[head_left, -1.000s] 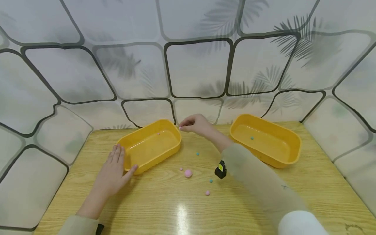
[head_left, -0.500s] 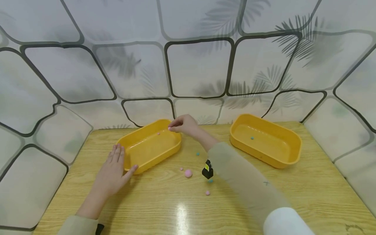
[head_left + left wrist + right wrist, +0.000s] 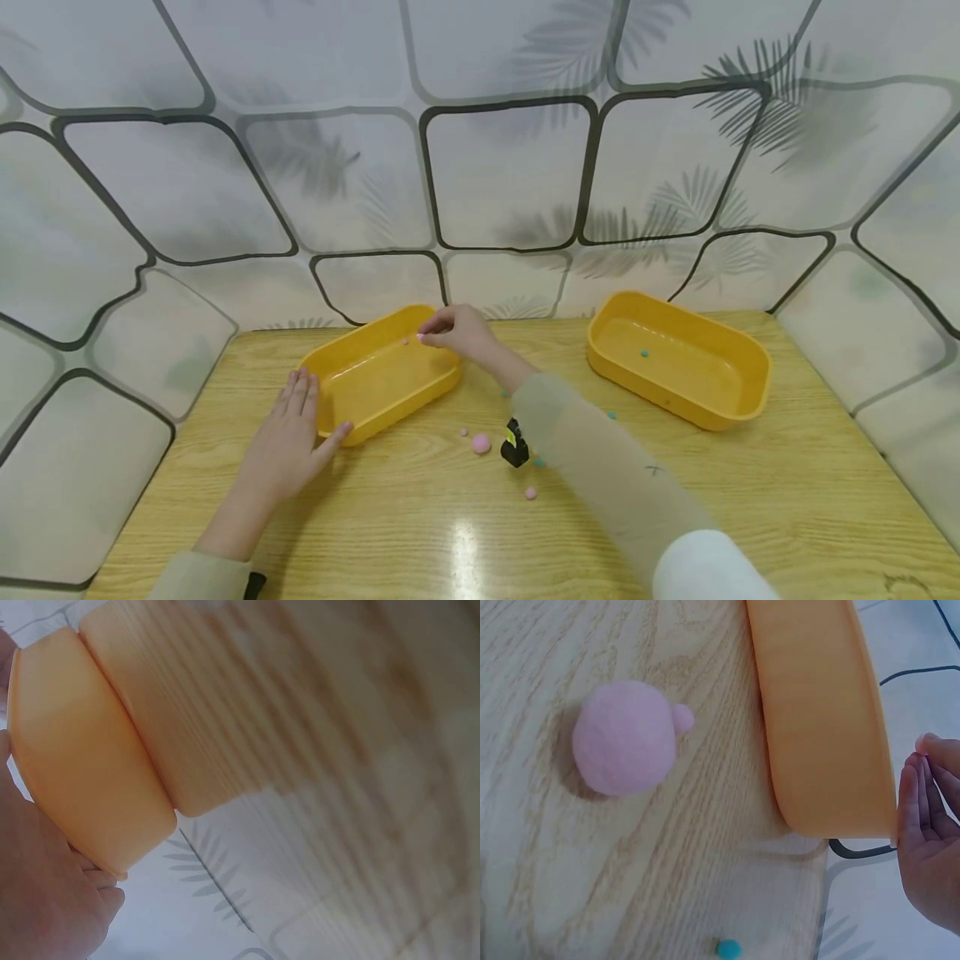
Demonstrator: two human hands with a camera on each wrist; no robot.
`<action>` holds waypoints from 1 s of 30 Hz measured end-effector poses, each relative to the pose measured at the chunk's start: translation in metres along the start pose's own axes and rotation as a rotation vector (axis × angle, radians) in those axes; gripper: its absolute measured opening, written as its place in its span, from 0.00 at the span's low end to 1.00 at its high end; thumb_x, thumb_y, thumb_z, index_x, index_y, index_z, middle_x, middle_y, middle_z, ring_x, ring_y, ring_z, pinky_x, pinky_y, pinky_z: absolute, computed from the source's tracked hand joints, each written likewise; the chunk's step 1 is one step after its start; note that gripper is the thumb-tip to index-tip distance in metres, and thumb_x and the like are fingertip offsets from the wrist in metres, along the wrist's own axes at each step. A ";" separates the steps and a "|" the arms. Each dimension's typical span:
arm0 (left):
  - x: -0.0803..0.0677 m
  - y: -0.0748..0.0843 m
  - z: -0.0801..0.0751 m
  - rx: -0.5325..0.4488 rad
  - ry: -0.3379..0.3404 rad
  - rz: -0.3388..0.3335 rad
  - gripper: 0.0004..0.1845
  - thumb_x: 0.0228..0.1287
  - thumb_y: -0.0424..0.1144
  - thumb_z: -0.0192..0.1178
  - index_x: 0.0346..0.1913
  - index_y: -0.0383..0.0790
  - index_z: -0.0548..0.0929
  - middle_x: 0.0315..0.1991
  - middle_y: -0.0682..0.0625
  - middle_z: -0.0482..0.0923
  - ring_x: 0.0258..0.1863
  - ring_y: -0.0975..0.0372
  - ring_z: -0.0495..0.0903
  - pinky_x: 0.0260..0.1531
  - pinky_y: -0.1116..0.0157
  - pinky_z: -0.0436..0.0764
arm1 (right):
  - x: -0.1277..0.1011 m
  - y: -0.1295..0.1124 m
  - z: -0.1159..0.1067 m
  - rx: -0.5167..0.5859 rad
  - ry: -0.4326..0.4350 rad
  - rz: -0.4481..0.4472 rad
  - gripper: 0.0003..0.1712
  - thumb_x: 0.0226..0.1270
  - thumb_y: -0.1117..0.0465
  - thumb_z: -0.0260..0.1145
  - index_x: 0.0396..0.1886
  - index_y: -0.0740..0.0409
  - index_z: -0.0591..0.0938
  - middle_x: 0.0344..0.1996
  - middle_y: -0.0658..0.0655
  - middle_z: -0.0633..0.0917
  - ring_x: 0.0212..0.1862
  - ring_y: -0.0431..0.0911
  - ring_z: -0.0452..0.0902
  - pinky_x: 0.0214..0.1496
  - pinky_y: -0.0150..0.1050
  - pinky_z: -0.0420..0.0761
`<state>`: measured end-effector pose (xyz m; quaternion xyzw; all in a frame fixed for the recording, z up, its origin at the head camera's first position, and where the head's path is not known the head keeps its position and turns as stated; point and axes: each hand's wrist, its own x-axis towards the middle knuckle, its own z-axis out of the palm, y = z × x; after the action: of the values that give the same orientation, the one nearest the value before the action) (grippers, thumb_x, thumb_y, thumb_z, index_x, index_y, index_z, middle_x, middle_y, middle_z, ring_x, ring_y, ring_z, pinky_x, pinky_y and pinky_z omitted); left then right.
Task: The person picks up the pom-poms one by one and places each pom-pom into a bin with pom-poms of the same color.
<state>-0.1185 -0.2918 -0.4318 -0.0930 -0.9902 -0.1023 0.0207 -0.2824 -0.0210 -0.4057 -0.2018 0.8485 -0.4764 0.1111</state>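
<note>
**Head view: two hands at the left tub**

Head view shows a wooden table (image 3: 420,533) with little fluffy balls on it. Nearest is a tiny pink ball (image 3: 530,492). A bit farther lie a big pink ball (image 3: 481,443) and a second tiny pink one (image 3: 463,432) just beside it. A few small teal balls peek out by the sleeve; I can count two or three, but the arm hides part of that spot.

The left hand (image 3: 283,450) lies flat with straight fingers, its thumb against the near end of the left tub (image 3: 352,417). It looks like it is there to keep the tub from sliding.

Farther back, the right hand (image 3: 456,331) reaches over the far corner of this tub, fingertips pressed together. It seems to pinch something tiny and pale, likely a small ball, but it is too small to be sure. One tiny pink ball (image 3: 406,341) lies inside this tub.

There are two yellow tubs. The right tub (image 3: 738,392) stands well apart and holds one teal ball (image 3: 643,352).
</note>
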 end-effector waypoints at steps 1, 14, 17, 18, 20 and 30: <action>0.000 0.000 0.000 0.001 0.002 0.001 0.52 0.82 0.63 0.48 0.80 0.15 0.50 0.82 0.21 0.44 0.84 0.30 0.45 0.83 0.36 0.52 | 0.000 0.000 0.001 -0.010 0.002 -0.005 0.10 0.73 0.60 0.73 0.49 0.60 0.92 0.47 0.59 0.92 0.42 0.45 0.84 0.39 0.26 0.79; 0.000 0.000 0.000 0.001 0.011 0.000 0.52 0.82 0.63 0.49 0.80 0.16 0.50 0.82 0.21 0.44 0.84 0.31 0.45 0.83 0.36 0.53 | -0.001 0.002 0.012 -0.018 0.079 0.010 0.10 0.73 0.63 0.73 0.50 0.62 0.91 0.46 0.59 0.92 0.46 0.49 0.88 0.48 0.33 0.87; 0.000 0.000 0.000 -0.003 0.007 -0.001 0.52 0.82 0.63 0.49 0.80 0.16 0.49 0.83 0.21 0.43 0.84 0.31 0.45 0.83 0.36 0.52 | -0.002 0.001 0.014 -0.006 0.093 0.015 0.11 0.73 0.65 0.71 0.51 0.65 0.90 0.45 0.59 0.92 0.45 0.48 0.88 0.47 0.33 0.88; 0.000 0.000 0.001 -0.005 0.008 0.000 0.52 0.82 0.63 0.48 0.80 0.16 0.49 0.83 0.21 0.43 0.84 0.31 0.45 0.84 0.36 0.52 | -0.002 0.002 0.014 0.001 0.096 0.014 0.12 0.73 0.65 0.71 0.52 0.65 0.90 0.45 0.59 0.92 0.45 0.48 0.87 0.47 0.33 0.88; 0.000 0.000 0.000 -0.005 0.009 0.000 0.52 0.82 0.63 0.48 0.80 0.16 0.49 0.83 0.21 0.43 0.84 0.31 0.45 0.84 0.37 0.52 | -0.002 0.002 0.014 0.015 0.098 0.017 0.12 0.74 0.66 0.71 0.53 0.66 0.89 0.46 0.60 0.91 0.47 0.50 0.88 0.50 0.36 0.89; 0.000 0.000 0.000 -0.002 0.000 -0.005 0.52 0.82 0.64 0.48 0.81 0.17 0.49 0.83 0.22 0.43 0.84 0.31 0.45 0.84 0.37 0.51 | -0.002 0.004 0.012 0.135 0.145 0.033 0.11 0.72 0.67 0.73 0.51 0.65 0.90 0.48 0.64 0.92 0.50 0.54 0.88 0.48 0.31 0.87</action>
<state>-0.1184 -0.2920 -0.4317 -0.0904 -0.9903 -0.1034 0.0202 -0.2766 -0.0274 -0.4156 -0.1446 0.8235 -0.5440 0.0706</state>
